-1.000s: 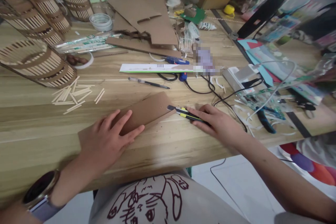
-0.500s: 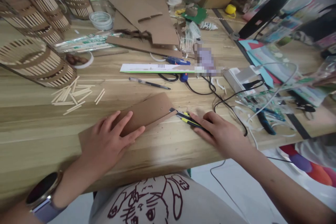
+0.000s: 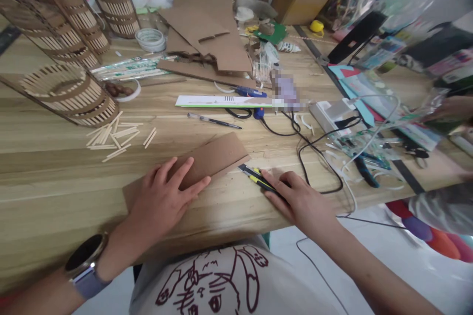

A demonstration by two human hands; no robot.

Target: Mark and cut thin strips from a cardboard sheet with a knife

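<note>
My left hand [image 3: 166,194] lies spread on a brown cardboard strip [image 3: 218,155], its fingers pressing the strip to the wooden table. A narrow band runs along the strip's near edge, set off by a line. In my right hand [image 3: 301,202] is a yellow-and-black box cutter [image 3: 259,180], held low over the table with its blade pointing left. The blade tip sits beside the strip's right end, by the near corner; whether it touches the cardboard I cannot tell. A black pen [image 3: 214,121] lies beyond the strip.
Short wooden sticks [image 3: 114,137] lie at left near a slatted basket [image 3: 74,96]. Behind the pen are a white ruler-like strip [image 3: 203,102] and a blue glue gun [image 3: 250,91]. Cables [image 3: 318,145], a power strip [image 3: 325,115] and pliers [image 3: 365,171] occupy the right.
The cutter has drawn back off the cardboard's right corner toward me. My left hand stays on the strip. The whole view has shifted slightly, and a person's arm now shows at the far right.
</note>
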